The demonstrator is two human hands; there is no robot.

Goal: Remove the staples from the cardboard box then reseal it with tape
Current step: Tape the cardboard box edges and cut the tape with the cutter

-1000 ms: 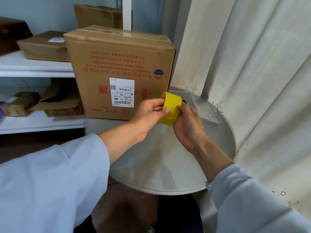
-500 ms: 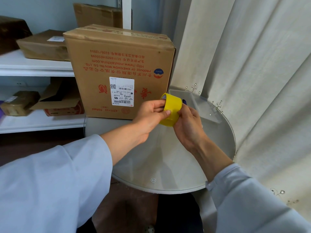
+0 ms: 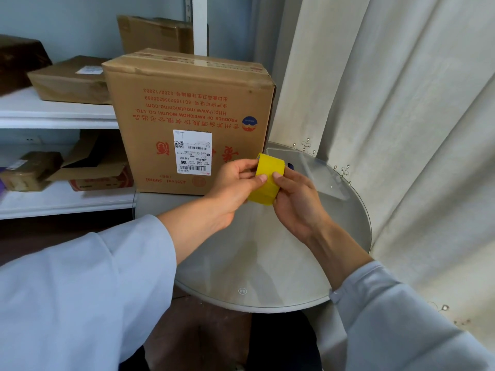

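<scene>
The roll of yellow tape (image 3: 268,178) is up off the table, held between both my hands just in front of the lower right corner of the cardboard box (image 3: 187,116). My left hand (image 3: 235,187) grips it from the left, fingers curled in at the roll's side and the thumb pressed on the yellow outer band. My right hand (image 3: 296,199) grips it from the right, thumb laid on the band with its tip almost meeting my left thumb, the other fingers wrapped behind the roll where I cannot see them. The box stands on the far left part of the round glass table (image 3: 267,263), its red printing upside down and a white shipping label (image 3: 192,152) stuck on the face towards me; its top flaps lie closed, with a strip of clear tape along the seam. Whether any staples are in it I cannot tell from here. Something small and dark blue (image 3: 290,166) shows just past the roll, mostly hidden. My light blue sleeves (image 3: 80,290) fill the near edge of the view. To the left, white shelves (image 3: 53,116) carry several more brown cartons, and a cream curtain (image 3: 401,103) hangs along the right, close against the table's rim.
</scene>
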